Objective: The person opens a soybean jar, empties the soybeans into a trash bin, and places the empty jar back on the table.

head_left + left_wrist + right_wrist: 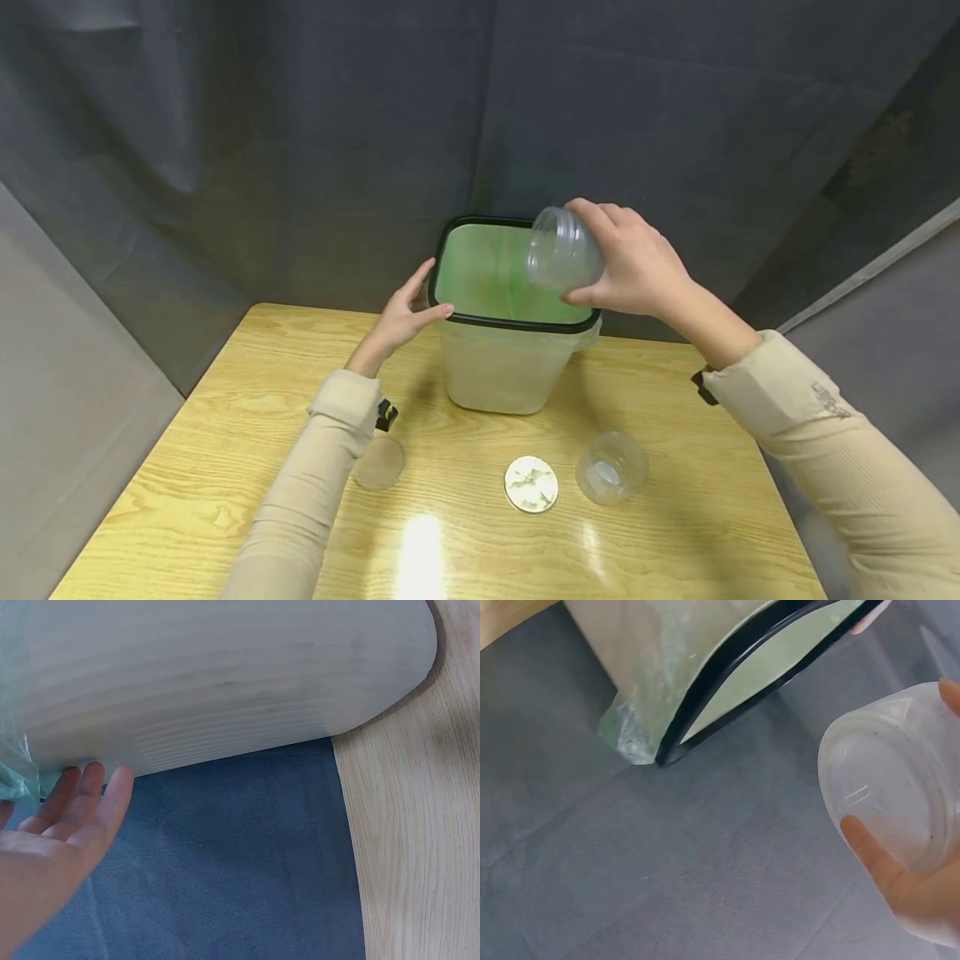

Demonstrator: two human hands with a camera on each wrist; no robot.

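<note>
Clear plastic jar (562, 248) was tipped over the bin (517, 321) at the middle of the frame, held in the right hand (637, 262). The left hand (405, 312) lay flat against the bin's side, fingers straight. It looked like the emptying step; next the jar likely needed a steady shake.

I count two clear jars: one (564, 249) gripped in my right hand (637, 262), another (611, 467) below it on the counter (225, 467). Two lids: a white one (531, 483), a clear one (378, 463) under my left forearm. One bin (510, 367) at my left hand (405, 317).
</note>
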